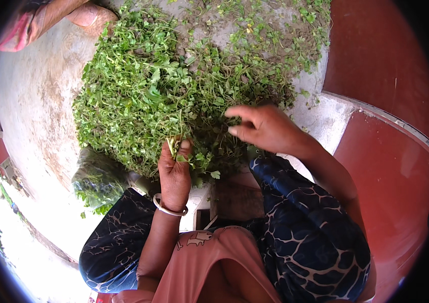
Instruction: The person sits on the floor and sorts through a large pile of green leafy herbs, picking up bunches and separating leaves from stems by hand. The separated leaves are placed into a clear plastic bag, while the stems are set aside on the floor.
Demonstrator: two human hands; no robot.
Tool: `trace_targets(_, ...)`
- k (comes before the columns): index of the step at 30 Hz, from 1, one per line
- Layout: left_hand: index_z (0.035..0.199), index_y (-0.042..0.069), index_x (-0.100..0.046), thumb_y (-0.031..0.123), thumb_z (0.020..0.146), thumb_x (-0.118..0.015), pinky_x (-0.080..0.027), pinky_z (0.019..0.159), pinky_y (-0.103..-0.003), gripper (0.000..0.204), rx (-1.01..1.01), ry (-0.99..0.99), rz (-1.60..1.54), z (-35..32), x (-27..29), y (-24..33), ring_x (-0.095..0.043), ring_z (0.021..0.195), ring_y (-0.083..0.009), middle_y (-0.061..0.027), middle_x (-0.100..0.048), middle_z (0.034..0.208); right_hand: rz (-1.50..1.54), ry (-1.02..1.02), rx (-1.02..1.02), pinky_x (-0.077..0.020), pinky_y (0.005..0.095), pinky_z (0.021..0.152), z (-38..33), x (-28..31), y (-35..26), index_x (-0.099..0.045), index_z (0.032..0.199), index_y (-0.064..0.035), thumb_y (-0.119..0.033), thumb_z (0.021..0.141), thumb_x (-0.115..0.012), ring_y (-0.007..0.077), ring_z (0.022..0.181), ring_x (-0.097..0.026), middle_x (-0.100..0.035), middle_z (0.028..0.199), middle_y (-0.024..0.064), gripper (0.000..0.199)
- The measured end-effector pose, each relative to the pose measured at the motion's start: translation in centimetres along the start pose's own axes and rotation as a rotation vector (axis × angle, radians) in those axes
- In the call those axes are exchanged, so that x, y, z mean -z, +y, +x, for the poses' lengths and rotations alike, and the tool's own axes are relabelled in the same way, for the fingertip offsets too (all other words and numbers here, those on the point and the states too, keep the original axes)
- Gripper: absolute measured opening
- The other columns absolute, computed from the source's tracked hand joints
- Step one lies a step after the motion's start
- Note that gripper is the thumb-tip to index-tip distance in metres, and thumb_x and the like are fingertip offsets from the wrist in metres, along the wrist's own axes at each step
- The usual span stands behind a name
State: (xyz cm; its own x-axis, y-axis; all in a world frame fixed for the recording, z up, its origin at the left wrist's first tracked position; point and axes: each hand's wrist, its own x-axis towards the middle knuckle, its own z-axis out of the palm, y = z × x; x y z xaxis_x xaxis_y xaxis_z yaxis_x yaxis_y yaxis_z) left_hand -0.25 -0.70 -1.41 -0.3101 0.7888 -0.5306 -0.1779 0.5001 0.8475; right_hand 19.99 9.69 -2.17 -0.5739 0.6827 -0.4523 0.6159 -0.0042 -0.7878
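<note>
A wide heap of cut leafy green herbs (128, 86), looking like coriander, is spread on the ground before me. My left hand (175, 164) is closed at the near edge of the heap. Pale stem ends of a small herb bunch (172, 146) stick up between its thumb and fingers, and a few leaves hang beside the thumb. To the right, my right hand (270, 129) hovers over the heap's near right part. Its thumb and fingers are apart, somewhat blurred, with nothing seen between them.
A clear plastic bag of greens (96, 174) lies by my left knee. Another person's arm and foot (86, 17) are at the top left. Loose leaves and soil (255, 35) cover the far concrete. A red floor (381, 166) with a pale raised edge (376, 113) lies on the right.
</note>
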Motion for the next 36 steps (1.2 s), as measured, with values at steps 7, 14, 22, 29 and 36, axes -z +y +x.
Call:
trace_targets(7,0.100,0.006,-0.056,0.025,0.095,-0.053,-0.039,0.075,-0.026,0.020,0.002,-0.157,-0.042,0.0,-0.1,0.3,-0.049,0.077,-0.0111,-0.0016,-0.058,0.085,-0.530,0.347,0.177,-0.0495,0.0426,0.058,7.0,1.3,3.7,-0.063,0.103,-0.0124,-0.019,0.086,-0.055,0.0307,0.064,-0.063,-0.064,0.071,0.0121,0.020)
trace_targets(14,0.098,0.006,-0.057,0.022,0.093,-0.058,-0.038,0.066,-0.021,0.017,0.063,0.001,-0.085,-0.3,-0.5,1.0,-0.047,0.073,-0.0056,0.0042,-0.054,0.081,-0.271,0.302,0.023,-0.0496,0.0374,0.061,5.9,2.4,2.8,-0.064,0.098,-0.0089,-0.020,0.087,-0.055,0.0255,0.064,-0.062,-0.063,0.073,0.0121,0.019)
trace_targets(22,0.092,0.008,-0.058,0.015,0.085,-0.069,-0.037,0.067,-0.020,0.015,0.184,-0.023,-0.147,-0.2,-0.1,1.4,-0.045,0.072,-0.0044,0.0069,-0.053,0.080,0.537,0.290,-0.035,-0.0481,0.0246,0.067,1.3,3.5,3.3,-0.061,0.112,-0.0046,-0.017,0.093,-0.055,0.0094,0.076,-0.058,-0.066,0.095,0.0040,0.024)
trace_targets(29,0.099,0.006,-0.064,0.011,0.084,-0.069,-0.041,0.073,-0.021,0.017,0.254,-0.047,-0.287,-0.6,-0.3,1.0,-0.053,0.078,-0.0061,0.0027,-0.062,0.089,0.152,0.194,0.149,-0.0481,0.0302,0.066,-0.3,1.6,0.9,-0.062,0.104,-0.0057,-0.022,0.091,-0.056,0.0186,0.076,-0.062,-0.064,0.088,0.0072,0.021)
trace_targets(36,0.108,0.000,-0.062,0.011,0.089,-0.062,-0.048,0.072,-0.024,0.022,-0.116,-0.268,0.276,-0.9,-2.0,0.8,-0.059,0.081,-0.0104,-0.0073,-0.067,0.094,-0.163,-0.079,0.291,-0.0472,0.0436,0.063,-1.2,-1.4,-0.9,-0.056,0.082,-0.0069,-0.020,0.086,-0.055,0.0330,0.072,-0.061,-0.060,0.078,0.0122,0.014)
